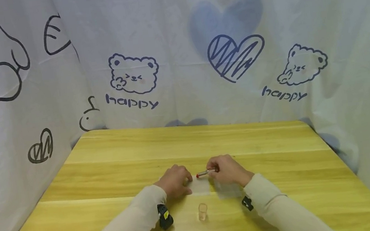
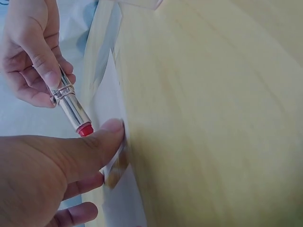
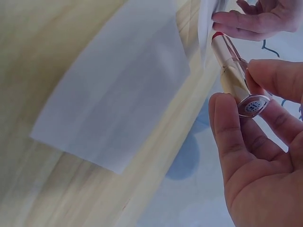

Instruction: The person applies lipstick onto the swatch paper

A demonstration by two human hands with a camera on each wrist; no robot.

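Yellow wood counter [image 1: 123,149]: white sheets [image 3: 118,90], clear cylinder [image 1: 203,212]
White cloth walls [image 1: 166,14]: printed hearts [image 1: 237,58], bears [image 1: 133,73]
Lipstick [image 2: 73,108]: between hands, red tip [image 2: 85,129] leftward
Right hand [image 1: 227,169]: fingers pinched round lipstick
Left hand [image 1: 174,181]: fingers loosely spread, touching a sheet

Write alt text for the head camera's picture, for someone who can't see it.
A person's right hand holds an uncovered red lipstick, its tip toward the left hand, near pale sheets on a wooden table. A small clear cylinder sits closer to the viewer. Behind hangs white cloth printed with hearts, bear faces and the word "happy".
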